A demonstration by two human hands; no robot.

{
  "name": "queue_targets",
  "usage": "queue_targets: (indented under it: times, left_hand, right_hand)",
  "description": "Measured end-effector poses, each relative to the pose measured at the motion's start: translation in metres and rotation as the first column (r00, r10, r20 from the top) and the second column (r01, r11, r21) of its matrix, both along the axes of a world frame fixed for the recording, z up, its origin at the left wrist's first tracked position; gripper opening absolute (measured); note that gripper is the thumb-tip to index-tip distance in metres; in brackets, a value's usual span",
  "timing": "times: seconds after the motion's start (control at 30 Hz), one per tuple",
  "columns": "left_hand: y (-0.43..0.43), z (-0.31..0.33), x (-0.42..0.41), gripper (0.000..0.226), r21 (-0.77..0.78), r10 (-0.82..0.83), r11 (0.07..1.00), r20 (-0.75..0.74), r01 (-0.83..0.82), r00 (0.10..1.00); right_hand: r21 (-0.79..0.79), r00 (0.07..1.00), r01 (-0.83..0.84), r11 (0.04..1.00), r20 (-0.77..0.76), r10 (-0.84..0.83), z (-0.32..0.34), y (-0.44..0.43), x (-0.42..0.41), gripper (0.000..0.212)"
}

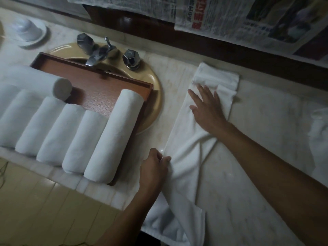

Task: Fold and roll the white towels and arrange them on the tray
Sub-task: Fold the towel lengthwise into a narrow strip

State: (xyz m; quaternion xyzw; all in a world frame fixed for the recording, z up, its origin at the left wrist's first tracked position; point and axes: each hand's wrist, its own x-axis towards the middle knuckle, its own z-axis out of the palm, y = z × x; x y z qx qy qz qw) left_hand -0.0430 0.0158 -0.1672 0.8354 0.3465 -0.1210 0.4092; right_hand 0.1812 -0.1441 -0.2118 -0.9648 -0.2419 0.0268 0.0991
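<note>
Pinching the near left edge of the towel (pixel 182 132) between thumb and curled fingers, the left hand (pixel 154 166) has the cloth gathered where it bunches. The right hand (pixel 207 107) lies flat with fingers spread on the far half, pressing and holding nothing. The towel runs as a long strip down the counter (pixel 266 121), its far end doubled over and its near end hanging off the front edge.

From where I stand, the step looks like squaring the lengthwise fold before rolling. The flat palm should pin the far part while the pinched edge is drawn taut and laid straight, so the diagonal crease in the middle goes out. An uneven strip would roll into a cone (the rolls already made are even cylinders).

Just to the left, the tray (pixel 110 86) sits across the sink (pixel 152 107) below the tap (pixel 99 54). It carries a row of rolls (pixel 113 135), with 1 more lying across them.

The row runs out of view on the left, so I cannot count it. The towel's near end is hidden behind the left arm. More white cloth (pixel 319 125) is cut off at the right. The light is dim, and a white dish (pixel 26 27) at the far left is too blurred to name properly.
</note>
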Motion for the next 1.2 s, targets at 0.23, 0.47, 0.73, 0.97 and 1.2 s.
queue_targets:
  times: [0.23, 0.47, 0.73, 0.97, 1.2]
  left_hand:
    - [0.001, 0.004, 0.0, 0.017, -0.208, 0.01, 0.978, -0.038, -0.018, 0.999]
    - [0.01, 0.02, 0.004, 0.009, -0.533, 0.047, 0.84, -0.114, -0.101, 0.992]
    - [0.029, 0.005, -0.017, 0.014, -0.136, -0.092, 0.987, -0.042, 0.085, 0.995]
    - [0.031, -0.005, -0.016, 0.03, 0.02, -0.162, 0.986, -0.086, 0.164, 0.983]
    - [0.047, -0.009, -0.007, 0.04, 0.05, -0.275, 0.959, -0.075, 0.279, 0.959]
  right_hand:
    - [-0.149, 0.978, -0.069, 0.986, -0.205, 0.037, -0.004, 0.007, -0.04, 0.083]
    - [-0.205, 0.963, -0.076, 0.976, -0.269, 0.018, 0.0, 0.002, 0.02, 0.075]
    - [-0.205, 0.967, -0.08, 0.975, -0.255, 0.026, 0.002, 0.001, 0.024, 0.076]
    - [-0.216, 0.964, -0.065, 0.974, -0.267, 0.005, 0.007, 0.005, 0.022, 0.074]
    - [0.369, 0.982, 0.19, 0.91, -0.059, -0.181, 0.044, 0.004, -0.106, 0.041]
